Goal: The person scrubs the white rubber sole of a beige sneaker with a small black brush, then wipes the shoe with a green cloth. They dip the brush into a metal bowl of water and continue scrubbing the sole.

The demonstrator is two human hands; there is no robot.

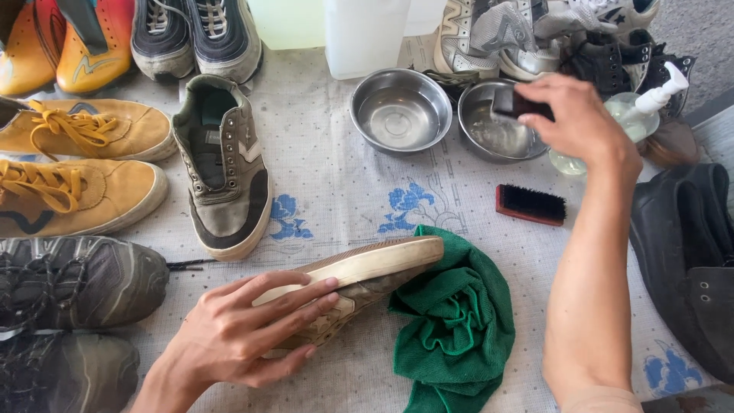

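Observation:
My left hand [245,325] grips a worn olive sneaker [367,271] turned on its side, its pale sole facing up, resting partly on a crumpled green cloth [459,321]. Far across the table my right hand [577,115] holds a small dark brush [514,102] over the right steel bowl [489,130], which holds some liquid. A matching olive sneaker [222,164] without laces lies upright to the left.
An empty steel bowl [400,109] sits beside the wet one. A red-backed brush [530,204] lies on the patterned tablecloth. A pump bottle [650,103] stands at right. Yellow, orange, grey and black shoes ring the table edges; white jugs stand behind.

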